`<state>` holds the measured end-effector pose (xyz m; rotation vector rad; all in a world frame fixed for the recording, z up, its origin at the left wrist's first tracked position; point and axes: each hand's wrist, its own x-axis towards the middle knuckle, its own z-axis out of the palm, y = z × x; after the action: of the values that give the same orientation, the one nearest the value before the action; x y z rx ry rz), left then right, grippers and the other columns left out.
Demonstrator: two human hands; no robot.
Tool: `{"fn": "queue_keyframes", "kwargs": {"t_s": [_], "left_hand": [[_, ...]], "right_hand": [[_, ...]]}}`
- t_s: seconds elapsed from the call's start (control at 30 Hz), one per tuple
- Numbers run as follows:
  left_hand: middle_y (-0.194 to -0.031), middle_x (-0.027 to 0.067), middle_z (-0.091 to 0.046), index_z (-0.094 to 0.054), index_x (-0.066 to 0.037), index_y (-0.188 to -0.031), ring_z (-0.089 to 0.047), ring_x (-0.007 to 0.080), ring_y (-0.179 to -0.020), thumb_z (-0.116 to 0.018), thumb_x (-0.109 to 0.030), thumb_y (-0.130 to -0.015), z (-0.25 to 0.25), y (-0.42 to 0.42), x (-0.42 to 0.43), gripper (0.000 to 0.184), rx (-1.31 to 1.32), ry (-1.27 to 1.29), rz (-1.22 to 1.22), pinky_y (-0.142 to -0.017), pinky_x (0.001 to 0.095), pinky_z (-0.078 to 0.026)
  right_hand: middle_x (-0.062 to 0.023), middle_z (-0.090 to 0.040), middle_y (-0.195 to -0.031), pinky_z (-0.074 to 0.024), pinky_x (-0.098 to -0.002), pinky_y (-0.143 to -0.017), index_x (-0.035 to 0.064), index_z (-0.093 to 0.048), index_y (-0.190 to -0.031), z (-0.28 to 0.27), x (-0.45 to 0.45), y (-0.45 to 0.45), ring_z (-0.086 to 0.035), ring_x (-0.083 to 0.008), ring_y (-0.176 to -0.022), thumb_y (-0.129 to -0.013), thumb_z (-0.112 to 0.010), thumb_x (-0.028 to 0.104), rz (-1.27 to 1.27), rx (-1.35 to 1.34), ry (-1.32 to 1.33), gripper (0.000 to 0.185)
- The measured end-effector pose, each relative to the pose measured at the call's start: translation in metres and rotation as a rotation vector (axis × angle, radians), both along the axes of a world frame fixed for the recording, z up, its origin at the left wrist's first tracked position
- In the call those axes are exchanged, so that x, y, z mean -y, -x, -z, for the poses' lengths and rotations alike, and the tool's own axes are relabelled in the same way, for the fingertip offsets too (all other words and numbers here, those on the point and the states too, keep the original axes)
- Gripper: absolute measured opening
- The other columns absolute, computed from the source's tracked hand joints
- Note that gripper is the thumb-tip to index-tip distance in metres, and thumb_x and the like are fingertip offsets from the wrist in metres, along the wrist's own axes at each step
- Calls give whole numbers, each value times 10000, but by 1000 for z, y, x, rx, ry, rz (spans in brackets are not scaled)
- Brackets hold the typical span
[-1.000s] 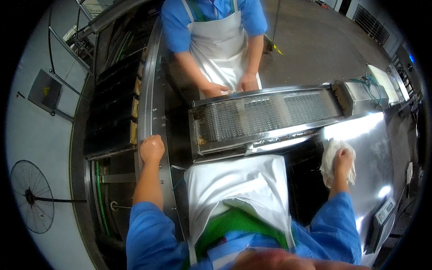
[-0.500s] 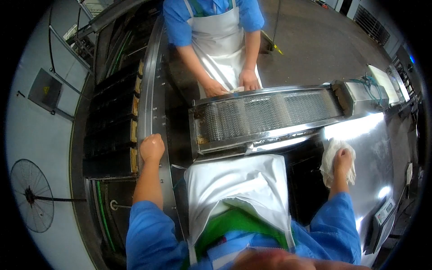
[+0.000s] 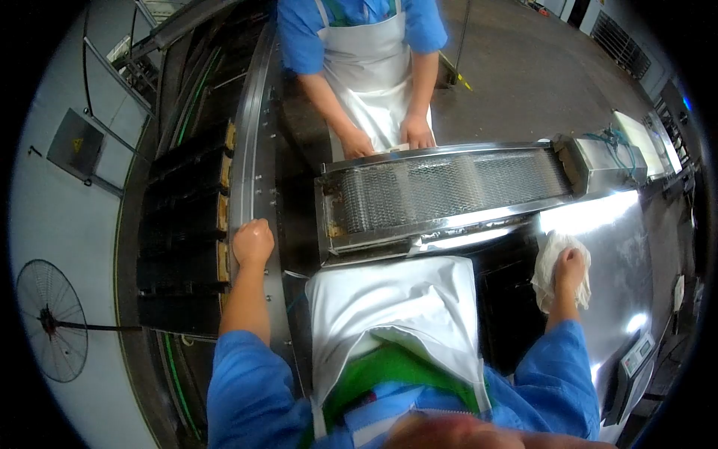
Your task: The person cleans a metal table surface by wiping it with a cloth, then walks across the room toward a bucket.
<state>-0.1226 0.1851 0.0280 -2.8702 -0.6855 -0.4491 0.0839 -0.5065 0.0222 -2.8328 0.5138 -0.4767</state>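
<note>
the white cloth (image 3: 550,280) lies bunched on the steel table (image 3: 617,277), where it was a second ago. the right hand (image 3: 571,267) is on it, fingers curled together and closed on the fabric; how much they grip is hidden. the mesh belt (image 3: 456,185) runs beyond the white apron (image 3: 393,299). the left hand (image 3: 253,241) rests on the metal rail (image 3: 247,172), fingers folded into a fist. beside it, the dark trays (image 3: 179,247) have shifted nearer the wearer. a co-worker's hands (image 3: 357,144) touch something pale, partly cut off by the belt's frame.
</note>
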Motion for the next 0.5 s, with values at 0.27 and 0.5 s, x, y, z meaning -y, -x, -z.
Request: {"fn": "queue_keyframes", "kwargs": {"t_s": [0.27,0.5], "left_hand": [[-763,85,-639,-607,-104,-700,-627,321,-761,-583,-159,-791,-3,0,3,108,24,17,-4,-670,450,-518],[-773,80,-646,-617,-104,-711,-635,315,-776,-574,-156,-793,1,-1,-1,106,-5,12,-15,-677,446,-523]], "right_hand": [[-202,-615,-769,-456,-472,-699,16,-587,-751,1,-4,1,-589,-392,-745,-903,-518,266,-36,106,-9,300],[-202,-628,-788,-461,-469,-683,15,-599,-733,1,-3,0,-602,-382,-762,-898,-523,281,-10,82,21,322]]}}
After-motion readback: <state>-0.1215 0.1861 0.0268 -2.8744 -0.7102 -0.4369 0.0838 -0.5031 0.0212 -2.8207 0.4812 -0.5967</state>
